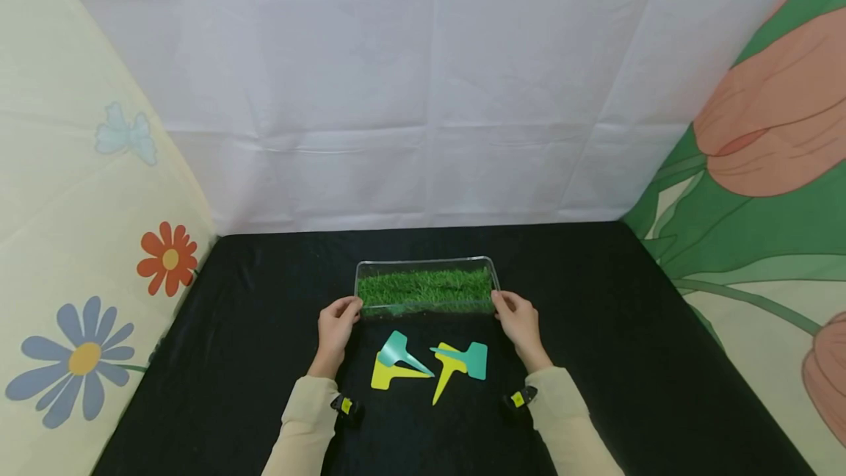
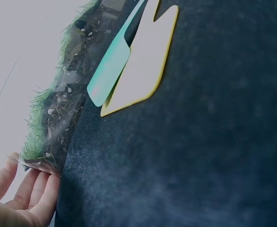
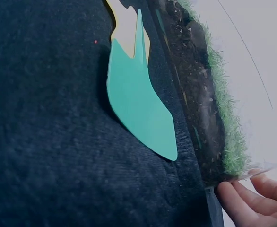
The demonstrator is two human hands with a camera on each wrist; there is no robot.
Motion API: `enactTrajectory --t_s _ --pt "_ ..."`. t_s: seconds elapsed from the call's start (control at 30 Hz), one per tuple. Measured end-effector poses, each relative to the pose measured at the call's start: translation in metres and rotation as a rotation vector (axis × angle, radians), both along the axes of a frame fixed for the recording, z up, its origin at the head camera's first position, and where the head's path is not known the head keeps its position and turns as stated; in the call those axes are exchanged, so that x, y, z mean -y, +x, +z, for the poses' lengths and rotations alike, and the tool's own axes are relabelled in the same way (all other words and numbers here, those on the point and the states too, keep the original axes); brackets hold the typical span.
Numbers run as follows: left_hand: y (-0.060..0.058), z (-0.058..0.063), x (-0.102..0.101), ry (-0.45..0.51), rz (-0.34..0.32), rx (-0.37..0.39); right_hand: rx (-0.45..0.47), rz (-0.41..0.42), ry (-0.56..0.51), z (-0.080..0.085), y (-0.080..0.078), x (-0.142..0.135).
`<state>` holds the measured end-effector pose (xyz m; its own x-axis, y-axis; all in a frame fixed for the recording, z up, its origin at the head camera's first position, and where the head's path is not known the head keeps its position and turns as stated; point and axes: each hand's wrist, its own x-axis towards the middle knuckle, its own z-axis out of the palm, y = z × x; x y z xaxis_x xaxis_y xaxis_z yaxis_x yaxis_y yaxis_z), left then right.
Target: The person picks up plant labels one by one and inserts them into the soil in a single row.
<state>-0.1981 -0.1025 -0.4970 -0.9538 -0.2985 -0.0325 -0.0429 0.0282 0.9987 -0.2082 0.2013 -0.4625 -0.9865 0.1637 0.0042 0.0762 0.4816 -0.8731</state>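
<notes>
A clear plastic box (image 1: 429, 308) with green grass (image 1: 423, 286) inside sits on the black cloth. My left hand (image 1: 335, 330) grips its left end, and my right hand (image 1: 521, 323) grips the right end. In the left wrist view, the thumb is at the rim and the fingers (image 2: 43, 196) lie against the end wall. Dark soil with white specks (image 2: 63, 111) shows through the side. In front of the box are T-shaped plant labels: a teal one (image 1: 394, 349) over a yellow one (image 1: 381, 373) at left, and another teal one (image 1: 477, 360) crossing a yellow one (image 1: 446, 373) at right.
Black cloth (image 1: 264, 358) covers the table. A white sheet (image 1: 423, 94) hangs behind it. Flower-patterned sheets stand along the left (image 1: 66, 226) and right (image 1: 760, 241) sides. Black wrist devices with yellow marks (image 1: 346, 406) are on both forearms.
</notes>
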Motion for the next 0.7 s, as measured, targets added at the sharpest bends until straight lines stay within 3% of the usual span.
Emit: enactTrajectory --t_s 0.7 --pt "0.0102 0.007 0.0006 0.015 0.001 0.015 0.014 0.007 0.014 0.0066 0.0072 -0.0002"
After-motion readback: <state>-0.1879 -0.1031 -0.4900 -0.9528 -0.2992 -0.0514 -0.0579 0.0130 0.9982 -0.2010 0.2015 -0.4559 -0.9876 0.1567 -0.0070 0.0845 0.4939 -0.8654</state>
